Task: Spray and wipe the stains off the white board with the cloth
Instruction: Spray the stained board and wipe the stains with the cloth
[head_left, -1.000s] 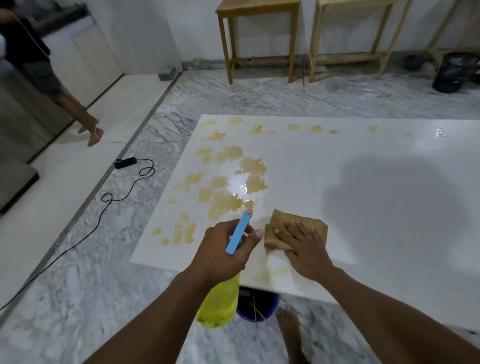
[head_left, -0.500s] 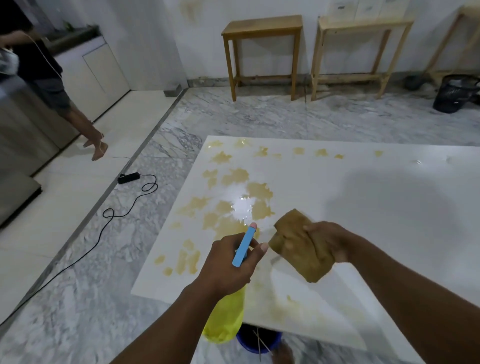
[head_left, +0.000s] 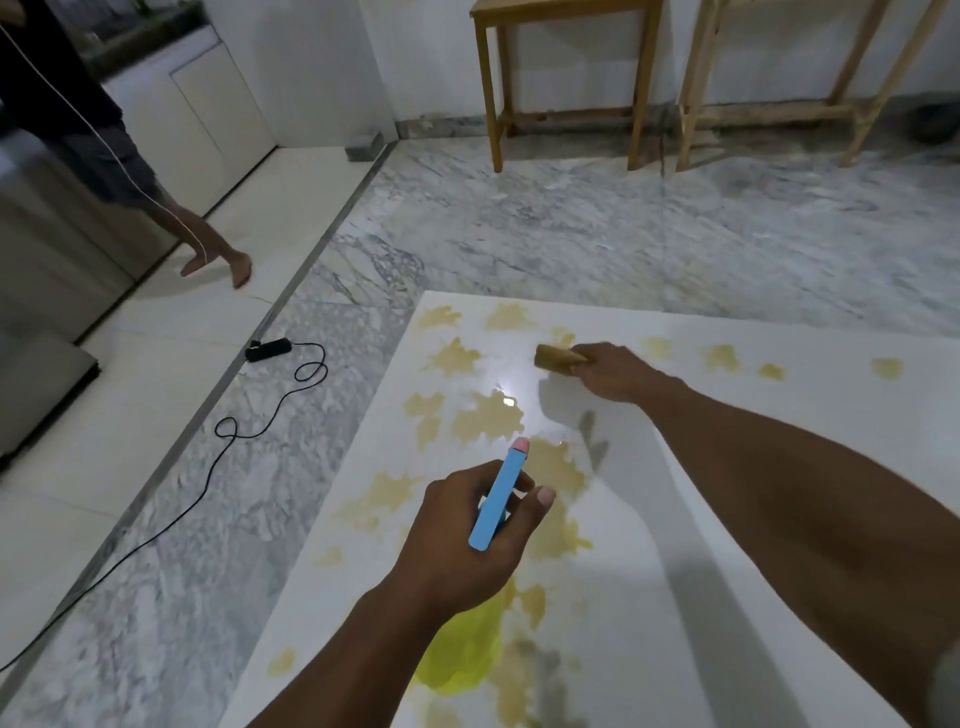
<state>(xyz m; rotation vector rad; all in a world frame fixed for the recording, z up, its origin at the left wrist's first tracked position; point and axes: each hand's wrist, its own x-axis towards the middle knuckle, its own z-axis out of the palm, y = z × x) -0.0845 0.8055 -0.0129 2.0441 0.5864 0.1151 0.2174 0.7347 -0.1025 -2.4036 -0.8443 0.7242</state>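
1. White board (head_left: 753, 426) fills the lower right of the frame, lying flat over the grey marble floor (head_left: 571, 234).
2. Yellow-brown stains (head_left: 485, 418) are scattered over the board's left part, with a row of smaller blots along its far edge toward the upper right. A wet glare patch (head_left: 506, 391) sits among them near centre frame.
3. Left hand (head_left: 467, 535), lower centre: fingers wrapped round the neck of the spray bottle (head_left: 497, 499). The bottle's blue head with pink nozzle tip points up-frame toward the stains; its yellow body hangs below the hand, over the board.
4. Right hand (head_left: 608, 371), centre right: fingers curled round a bunched tan cloth (head_left: 553, 357). The cloth sticks out to the left of the hand, near the board's far edge and just beside a stain. Cannot tell whether it touches the surface; a shadow lies beneath hand and forearm.
5. Left of the board: a black cable (head_left: 244, 431) loops over the floor, ending in a small black block.
6. Top of frame: two wooden tables (head_left: 566, 62) against the white wall.
7. Upper left: another person (head_left: 93, 145), barefoot, standing on the pale tile.
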